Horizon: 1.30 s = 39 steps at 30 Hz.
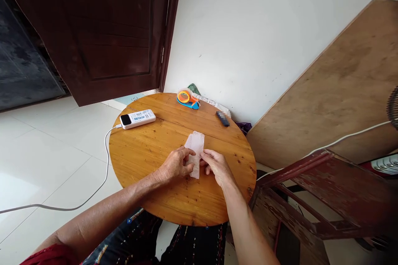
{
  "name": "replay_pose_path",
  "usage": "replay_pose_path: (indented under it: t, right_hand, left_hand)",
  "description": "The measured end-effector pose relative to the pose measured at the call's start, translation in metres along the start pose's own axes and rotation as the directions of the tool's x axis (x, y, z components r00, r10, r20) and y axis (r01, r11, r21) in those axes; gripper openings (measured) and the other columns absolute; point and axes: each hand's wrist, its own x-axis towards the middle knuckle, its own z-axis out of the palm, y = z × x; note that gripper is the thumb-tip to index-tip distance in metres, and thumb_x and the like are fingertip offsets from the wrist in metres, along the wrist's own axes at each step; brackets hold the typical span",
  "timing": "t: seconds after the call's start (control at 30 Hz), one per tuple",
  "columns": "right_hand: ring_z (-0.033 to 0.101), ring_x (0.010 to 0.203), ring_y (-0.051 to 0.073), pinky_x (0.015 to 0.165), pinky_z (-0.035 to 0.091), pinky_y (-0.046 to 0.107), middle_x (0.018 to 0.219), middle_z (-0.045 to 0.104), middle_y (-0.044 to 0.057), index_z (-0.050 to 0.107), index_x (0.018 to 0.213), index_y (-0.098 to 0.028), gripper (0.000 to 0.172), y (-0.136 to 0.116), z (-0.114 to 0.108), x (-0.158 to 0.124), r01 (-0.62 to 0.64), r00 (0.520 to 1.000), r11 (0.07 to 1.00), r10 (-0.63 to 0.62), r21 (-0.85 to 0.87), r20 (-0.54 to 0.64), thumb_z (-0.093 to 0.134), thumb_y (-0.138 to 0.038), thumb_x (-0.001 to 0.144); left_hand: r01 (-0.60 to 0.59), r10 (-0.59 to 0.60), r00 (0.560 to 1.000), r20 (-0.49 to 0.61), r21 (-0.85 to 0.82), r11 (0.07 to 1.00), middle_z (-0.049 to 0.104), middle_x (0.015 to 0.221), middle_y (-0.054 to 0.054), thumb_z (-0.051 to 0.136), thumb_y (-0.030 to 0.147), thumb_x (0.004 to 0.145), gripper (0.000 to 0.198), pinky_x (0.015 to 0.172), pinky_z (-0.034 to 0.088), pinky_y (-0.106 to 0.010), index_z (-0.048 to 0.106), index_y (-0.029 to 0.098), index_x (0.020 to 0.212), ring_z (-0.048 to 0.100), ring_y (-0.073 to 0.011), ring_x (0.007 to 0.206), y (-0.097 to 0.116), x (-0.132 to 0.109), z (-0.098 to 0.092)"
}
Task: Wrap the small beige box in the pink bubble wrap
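Note:
A small strip of white paper [195, 147] lies on the round wooden table [149, 153], near its middle. My left hand [176, 165] pinches the strip's left edge with curled fingers. My right hand [217, 165] pinches its right edge the same way. Both hands rest on the tabletop, close together, and cover the middle of the strip.
A white power bank [137, 119] with a white cable [93, 190] lies at the table's far left. An orange and blue tape dispenser [188, 98] and a dark small object [222, 119] sit at the far edge. A dark red wooden stool [323, 198] stands to the right.

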Motion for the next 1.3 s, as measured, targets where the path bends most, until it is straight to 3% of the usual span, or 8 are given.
replay_pose_path:
  t: [0.1, 0.33, 0.43, 0.63, 0.83, 1.03, 1.13, 1.3]
  right_hand:
    - [0.051, 0.049, 0.011, 0.034, 0.028, 0.019, 0.062, 0.061, 0.0, 0.064, 0.08, -0.017, 0.034, -0.003, 0.009, 0.017, 0.017, 0.999, 1.0, -0.016, -0.004, 0.038, 0.074, -0.044, 0.063]
    - [0.051, 0.059, 0.013, 0.053, 0.041, 0.024, 0.063, 0.062, -0.001, 0.065, 0.072, -0.015, 0.028, 0.002, 0.013, 0.036, 0.238, 0.97, 0.948, -0.241, -0.214, 0.008, 0.07, -0.042, 0.067]
    - [0.05, 0.06, 0.014, 0.054, 0.04, 0.025, 0.063, 0.061, 0.0, 0.065, 0.069, -0.015, 0.029, 0.005, 0.013, 0.034, 0.263, 0.959, 0.934, -0.281, -0.242, -0.043, 0.07, -0.044, 0.068]
    - [0.056, 0.064, 0.016, 0.064, 0.045, 0.028, 0.067, 0.066, 0.001, 0.069, 0.072, -0.015, 0.03, 0.002, 0.018, 0.022, 0.303, 0.953, 0.951, -0.3, -0.068, 0.04, 0.068, -0.045, 0.074]
    - [0.059, 0.064, 0.018, 0.062, 0.046, 0.028, 0.067, 0.068, 0.001, 0.069, 0.068, -0.016, 0.023, -0.018, 0.015, 0.0, 0.374, 0.927, 0.892, -0.364, -0.253, 0.089, 0.063, -0.037, 0.076]
    - [0.066, 0.075, 0.022, 0.072, 0.053, 0.032, 0.08, 0.075, 0.004, 0.074, 0.081, -0.019, 0.023, -0.019, 0.015, -0.021, 0.434, 0.901, 0.852, -0.417, -0.293, 0.122, 0.057, -0.035, 0.083]
    - [0.069, 0.093, 0.024, 0.086, 0.053, 0.036, 0.099, 0.077, 0.006, 0.075, 0.097, -0.02, 0.026, -0.015, 0.015, -0.029, 0.471, 0.882, 0.84, -0.446, -0.27, 0.154, 0.055, -0.035, 0.088]
    - [0.062, 0.12, 0.025, 0.106, 0.045, 0.042, 0.125, 0.069, 0.009, 0.072, 0.113, -0.023, 0.029, -0.009, 0.01, -0.046, 0.613, 0.79, 0.709, -0.55, -0.348, 0.271, 0.055, -0.029, 0.091]
  left_hand:
    - [-0.046, 0.047, 0.999, 0.014, -0.031, 0.998, 0.051, 0.075, 0.002, 0.06, 0.013, 0.073, 0.024, 0.062, 0.039, -0.022, 0.07, 0.015, 0.094, 0.045, -0.0097, 0.063, -0.001, -0.001, 0.0]
    - [-0.086, 0.086, 0.996, 0.033, -0.017, 0.996, 0.053, 0.078, 0.0, 0.06, 0.011, 0.071, 0.019, 0.063, 0.04, -0.022, 0.071, 0.015, 0.086, 0.046, -0.01, 0.065, 0.0, -0.001, 0.0]
    - [-0.071, 0.071, 0.997, 0.031, 0.012, 0.997, 0.053, 0.077, 0.0, 0.059, 0.011, 0.072, 0.021, 0.064, 0.041, -0.023, 0.073, 0.016, 0.087, 0.048, -0.011, 0.066, 0.002, -0.003, 0.0]
    - [-0.061, 0.061, 0.998, -0.015, 0.026, 0.998, 0.056, 0.078, -0.001, 0.059, 0.01, 0.072, 0.026, 0.069, 0.044, -0.023, 0.075, 0.016, 0.091, 0.051, -0.012, 0.069, 0.002, -0.004, 0.002]
    - [-0.064, 0.065, 0.998, -0.005, 0.064, 0.996, 0.057, 0.079, -0.001, 0.057, 0.011, 0.075, 0.025, 0.069, 0.043, -0.024, 0.075, 0.018, 0.091, 0.053, -0.0132, 0.072, 0.002, -0.003, 0.002]
    - [0.062, -0.05, 0.996, -0.073, 0.176, 0.983, 0.058, 0.082, -0.001, 0.063, 0.017, 0.075, 0.009, 0.073, 0.046, -0.027, 0.064, 0.019, 0.084, 0.056, -0.0154, 0.074, 0.009, -0.007, -0.002]
    - [0.177, -0.139, 0.976, -0.166, 0.244, 0.953, 0.059, 0.091, -0.003, 0.068, 0.026, 0.075, 0.019, 0.078, 0.049, -0.031, 0.058, 0.02, 0.09, 0.059, -0.0193, 0.084, 0.014, -0.01, -0.003]
    - [0.051, 0.011, 0.971, -0.239, 0.253, 0.966, 0.055, 0.126, -0.013, 0.067, 0.019, 0.076, 0.048, 0.1, 0.046, -0.041, 0.052, 0.018, 0.122, 0.055, -0.0265, 0.116, 0.013, -0.013, -0.005]
